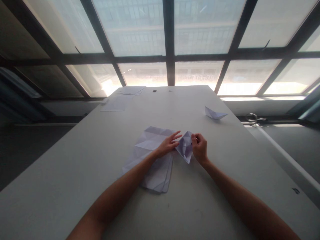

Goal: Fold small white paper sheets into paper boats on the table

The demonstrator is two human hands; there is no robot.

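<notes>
A piece of white paper folded into a pointed, diamond-like shape (185, 146) is held just above the table between my hands. My right hand (200, 146) pinches its right edge between thumb and curled fingers. At its left corner is my left hand (170, 143), fingers stretched out and apart, the thumb touching or very near the paper. Beneath my left hand and forearm lie several creased white sheets (155, 180), partly covered by the arm. Farther off on the right rests a folded paper boat (215, 114).
The long white table (212, 200) reaches toward the windows. More white sheets (115, 103) lie at its far left. Two small round holes (154, 90) are near the far edge. Beyond the right edge runs a white pole (282, 151), and a small dark mark (296, 190) shows nearby.
</notes>
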